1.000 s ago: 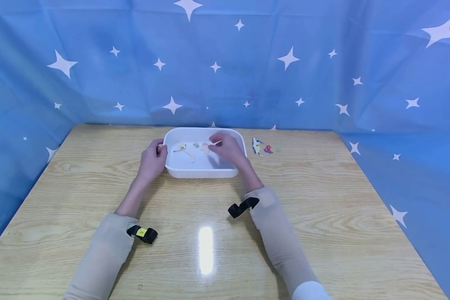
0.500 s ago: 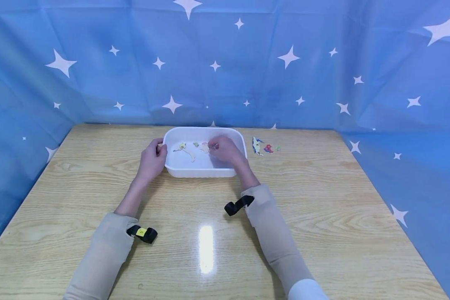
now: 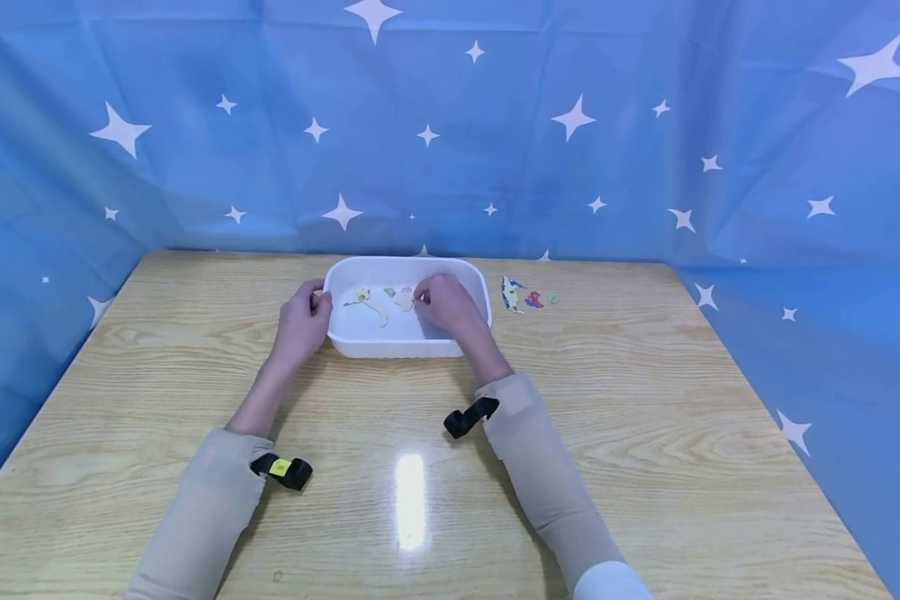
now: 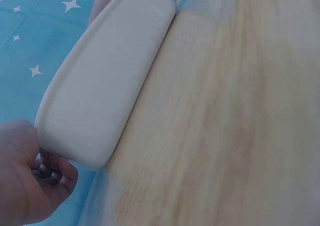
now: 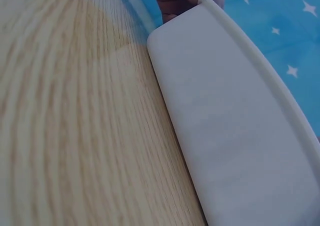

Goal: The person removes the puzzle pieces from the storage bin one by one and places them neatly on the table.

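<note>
One white, round-cornered rectangular tray, upper middle of the head view, on one pale wood-grain bench. Two bare hands at it.

Inside the tray, at least four small flat pieces: one yellow flower-like piece with a thin pale strip running down and right from it, one small green piece, one small pink piece, one cream piece just below the pink. Three more on the bench, right of the tray: one curved cream-and-blue piece, one red-and-blue piece, one little light-green piece.

Left grip: curled about the tray's left rim, holding it.

Right grip: over the tray's right half, fingertips drawn together at the cream piece's right edge. Cannot tell whether they pinch it; the tray wall blocks the right wrist view.

Two beige sleeves, one per arm. One blue star-patterned cloth fills the upper frame.
</note>
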A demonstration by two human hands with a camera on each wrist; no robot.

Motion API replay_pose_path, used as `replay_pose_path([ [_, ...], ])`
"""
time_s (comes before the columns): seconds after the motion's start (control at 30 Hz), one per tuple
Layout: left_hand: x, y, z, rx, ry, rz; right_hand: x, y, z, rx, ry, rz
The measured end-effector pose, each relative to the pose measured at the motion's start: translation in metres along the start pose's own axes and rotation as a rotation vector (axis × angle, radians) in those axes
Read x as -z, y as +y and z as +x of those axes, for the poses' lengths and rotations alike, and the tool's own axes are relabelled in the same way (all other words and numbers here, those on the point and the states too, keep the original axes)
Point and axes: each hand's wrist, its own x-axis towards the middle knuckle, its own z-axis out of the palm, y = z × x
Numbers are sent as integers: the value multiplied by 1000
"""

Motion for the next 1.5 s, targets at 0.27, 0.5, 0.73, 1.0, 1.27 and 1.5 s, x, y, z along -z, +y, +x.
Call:
replay_pose_path([
  [0.27,0,-1,0,-4,1,-6,1,-1,-4,6,89,109],
  [0.5,0,0,0,-7,0,-3,4,2,-4,11,160,274],
  [0.73,1,-1,-1,-5,-4,-5,6,3,-5,4,166,386],
  [1.0,1,0,-1,-6,-4,-7,10,12,-9,54,199,621],
  [1.27,3,0,-2,14,-6,-9,26,17,-21,55,201,685],
  [1.5,1,1,-1,7,0,-7,43,29,-36,54,207,750],
])
